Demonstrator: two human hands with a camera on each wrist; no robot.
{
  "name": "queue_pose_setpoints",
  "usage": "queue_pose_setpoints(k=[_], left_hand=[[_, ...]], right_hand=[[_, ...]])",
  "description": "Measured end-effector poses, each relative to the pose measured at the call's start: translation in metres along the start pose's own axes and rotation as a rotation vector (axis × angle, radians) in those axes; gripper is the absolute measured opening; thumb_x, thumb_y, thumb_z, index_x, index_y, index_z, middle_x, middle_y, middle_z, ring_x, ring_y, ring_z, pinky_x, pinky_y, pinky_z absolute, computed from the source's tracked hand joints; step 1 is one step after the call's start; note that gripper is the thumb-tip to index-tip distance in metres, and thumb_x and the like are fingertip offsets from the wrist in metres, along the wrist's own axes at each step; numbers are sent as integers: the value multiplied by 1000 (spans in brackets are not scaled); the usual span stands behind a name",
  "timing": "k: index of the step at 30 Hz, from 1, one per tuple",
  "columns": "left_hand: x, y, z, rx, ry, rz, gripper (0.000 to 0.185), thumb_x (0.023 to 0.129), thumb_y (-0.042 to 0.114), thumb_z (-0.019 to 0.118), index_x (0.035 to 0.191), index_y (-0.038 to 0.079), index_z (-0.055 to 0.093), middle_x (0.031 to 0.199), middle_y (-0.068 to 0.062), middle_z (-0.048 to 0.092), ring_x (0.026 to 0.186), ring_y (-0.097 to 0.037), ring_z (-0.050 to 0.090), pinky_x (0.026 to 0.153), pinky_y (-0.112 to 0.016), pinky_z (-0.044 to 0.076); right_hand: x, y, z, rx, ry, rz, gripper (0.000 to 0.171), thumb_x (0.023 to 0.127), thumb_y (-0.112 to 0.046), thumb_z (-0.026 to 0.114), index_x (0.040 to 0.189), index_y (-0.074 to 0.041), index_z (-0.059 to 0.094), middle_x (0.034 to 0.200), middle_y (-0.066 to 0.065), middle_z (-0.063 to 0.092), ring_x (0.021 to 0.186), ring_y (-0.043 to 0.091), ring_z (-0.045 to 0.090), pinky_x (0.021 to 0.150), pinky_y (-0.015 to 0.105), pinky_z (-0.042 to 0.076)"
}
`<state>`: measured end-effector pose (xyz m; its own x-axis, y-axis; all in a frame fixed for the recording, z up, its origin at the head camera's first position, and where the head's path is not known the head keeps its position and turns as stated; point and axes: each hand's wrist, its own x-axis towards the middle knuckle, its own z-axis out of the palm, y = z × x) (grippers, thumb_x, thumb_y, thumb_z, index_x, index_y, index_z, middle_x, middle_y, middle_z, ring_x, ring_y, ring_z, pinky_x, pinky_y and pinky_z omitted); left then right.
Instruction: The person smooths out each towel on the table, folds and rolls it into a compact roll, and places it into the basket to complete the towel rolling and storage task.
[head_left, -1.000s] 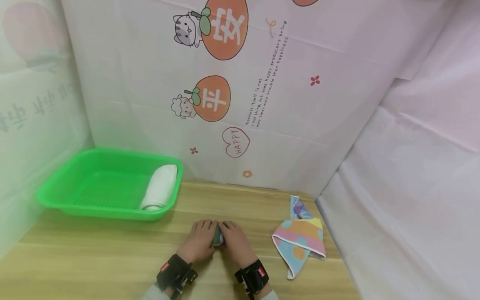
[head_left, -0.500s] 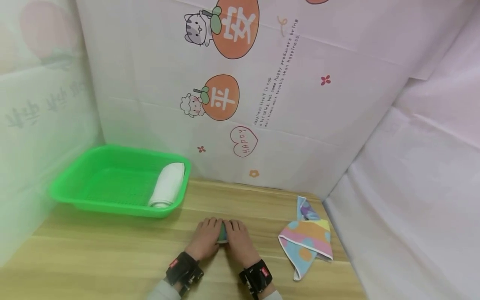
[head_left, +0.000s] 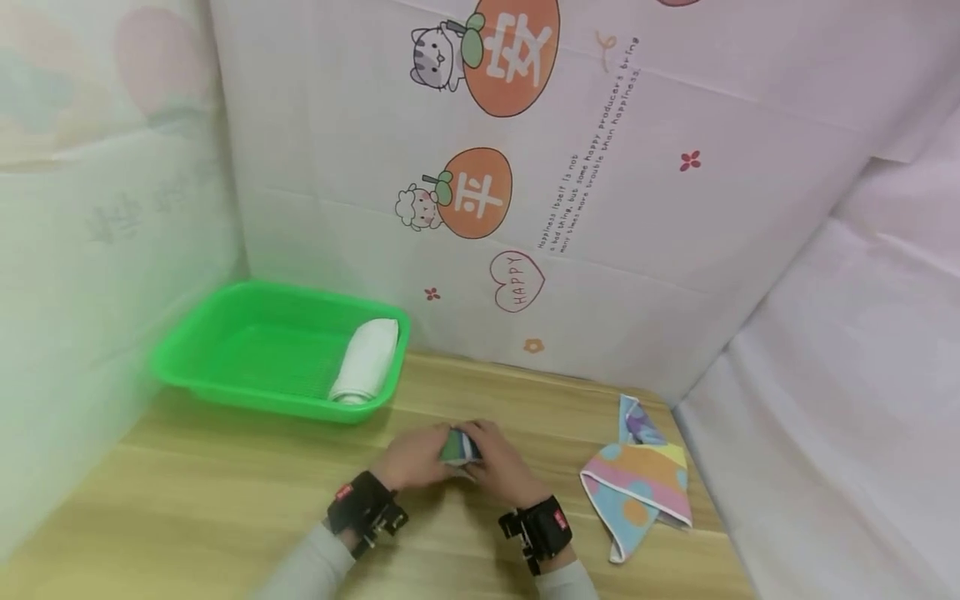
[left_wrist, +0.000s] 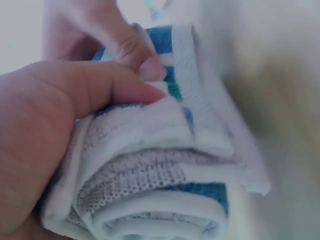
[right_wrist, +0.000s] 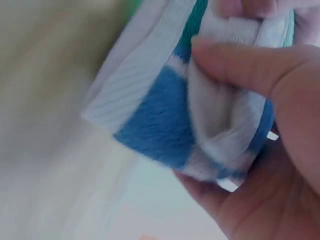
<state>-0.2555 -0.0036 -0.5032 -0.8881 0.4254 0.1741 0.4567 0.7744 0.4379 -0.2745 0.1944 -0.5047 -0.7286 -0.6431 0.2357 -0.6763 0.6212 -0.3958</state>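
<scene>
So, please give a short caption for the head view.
Both hands grip a rolled towel beside a green basket.

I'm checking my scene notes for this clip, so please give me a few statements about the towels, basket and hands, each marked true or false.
1. Both hands, left hand and right hand, grip the rolled blue-and-white towel. True.
2. The green basket holds two rolled towels. False: only one white rolled towel lies in it.
3. The pastel towel lies on the table, apart from both hands. True.
4. The white rolled towel lies on the table. False: it lies in the basket.
</scene>
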Motion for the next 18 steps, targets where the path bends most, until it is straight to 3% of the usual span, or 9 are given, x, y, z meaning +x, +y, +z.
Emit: queue_pose_setpoints(k=[2, 6, 12, 15, 18], left_hand=[[-7, -8, -24, -62, 10, -45, 41, 86, 30, 75, 115, 5, 62, 94, -5, 67, 75, -19, 63, 61, -34, 54], [-17, -27, -79, -136, 52, -205, 47, 91, 35, 69, 121, 2, 57, 87, -5, 63, 65, -17, 57, 51, -29, 50], [-23, -77, -155, -290, 199, -395, 58, 96, 37, 64, 131, -5, 45, 93, -16, 63, 63, -22, 61, 49, -34, 54], [-21, -105, -179, -293, 224, -470, 60, 98, 42, 62, 128, -7, 46, 94, -20, 64, 64, -24, 62, 49, -34, 54], [-17, -135, -188, -213, 213, -529, 49, 98, 42, 60, 107, -6, 54, 83, -16, 63, 60, -23, 59, 46, -30, 49]], right_hand=[[15, -10, -7, 60, 15, 3, 60, 91, -12, 76, 144, -5, 49, 138, 18, 52, 124, 31, 54, 102, 48, 51], [55, -23, -16, 157, 62, 22, 71, 93, -22, 75, 153, -8, 40, 147, 15, 48, 129, 29, 53, 106, 47, 49], [111, -32, 5, 195, 5, 117, 65, 101, -29, 62, 154, -2, 35, 148, 19, 50, 126, 34, 56, 103, 47, 51], [132, -37, 23, 181, -16, 167, 63, 102, -29, 59, 153, 0, 37, 146, 21, 49, 122, 33, 58, 100, 44, 53], [145, -46, 40, 158, 16, 187, 58, 102, -29, 60, 149, 1, 43, 142, 22, 50, 121, 31, 58, 99, 42, 53]])
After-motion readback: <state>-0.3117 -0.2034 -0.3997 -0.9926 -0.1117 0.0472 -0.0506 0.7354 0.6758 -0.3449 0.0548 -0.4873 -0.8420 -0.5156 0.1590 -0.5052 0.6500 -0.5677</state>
